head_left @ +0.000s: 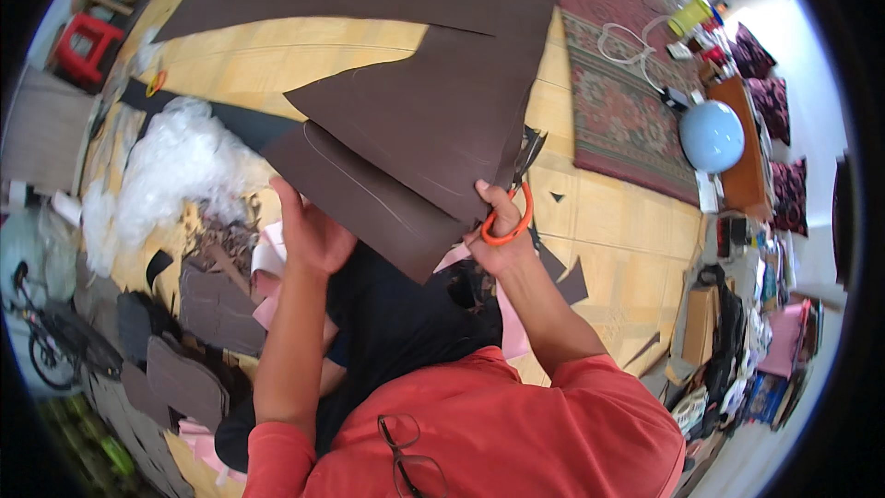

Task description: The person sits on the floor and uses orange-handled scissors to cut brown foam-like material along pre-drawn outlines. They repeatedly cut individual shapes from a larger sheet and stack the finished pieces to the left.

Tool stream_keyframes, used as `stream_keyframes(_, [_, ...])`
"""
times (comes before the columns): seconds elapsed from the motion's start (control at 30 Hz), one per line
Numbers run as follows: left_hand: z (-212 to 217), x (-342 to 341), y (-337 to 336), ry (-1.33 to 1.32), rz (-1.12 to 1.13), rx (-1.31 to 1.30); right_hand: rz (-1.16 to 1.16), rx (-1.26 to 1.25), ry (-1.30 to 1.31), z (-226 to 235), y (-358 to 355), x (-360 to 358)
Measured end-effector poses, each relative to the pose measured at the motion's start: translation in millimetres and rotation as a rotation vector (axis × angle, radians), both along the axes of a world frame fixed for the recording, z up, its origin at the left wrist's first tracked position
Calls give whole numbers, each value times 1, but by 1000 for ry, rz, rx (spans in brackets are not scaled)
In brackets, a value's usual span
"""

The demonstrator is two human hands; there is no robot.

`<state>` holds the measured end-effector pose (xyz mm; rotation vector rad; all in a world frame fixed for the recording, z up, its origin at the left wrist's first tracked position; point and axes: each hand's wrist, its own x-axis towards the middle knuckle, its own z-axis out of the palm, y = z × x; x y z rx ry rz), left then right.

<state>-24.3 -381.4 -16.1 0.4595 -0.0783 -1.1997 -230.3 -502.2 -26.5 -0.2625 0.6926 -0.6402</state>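
Note:
A large dark brown sheet, leather-like, stretches in front of me with pale drawn lines on it. A partly separated flap of it hangs toward my lap. My right hand grips scissors with orange handles, its thumb on the sheet's edge. The dark blades point away from me beside the sheet and are partly hidden. My left hand is open at the flap's left edge, palm up and thumb stretched out; the other fingers are partly hidden by the flap.
Crumpled clear plastic and brown offcuts lie at left. A red stool stands far left. A patterned rug and a pale blue ball-shaped thing are at right. Pink scraps lie near my legs.

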Motion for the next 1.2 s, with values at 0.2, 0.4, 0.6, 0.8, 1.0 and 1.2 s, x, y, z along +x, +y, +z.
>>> stream_keyframes(0.2, [75,-22,95,-298,233,529,103,15,-27,11,90,58])
stream_keyframes(0.4, [73,2,139,-611,259,720,333,-103,64,11,157,74])
stream_keyframes(0.6, [78,11,142,-970,350,780,338,-275,134,3,169,86])
stream_keyframes(0.8, [72,48,158,-1125,403,935,372,-381,112,19,188,119])
stream_keyframes(1.0, [83,89,189,-1146,630,882,383,-164,-139,-21,144,124])
stream_keyframes(1.2, [115,127,249,-882,669,857,-16,-257,243,-85,14,127])
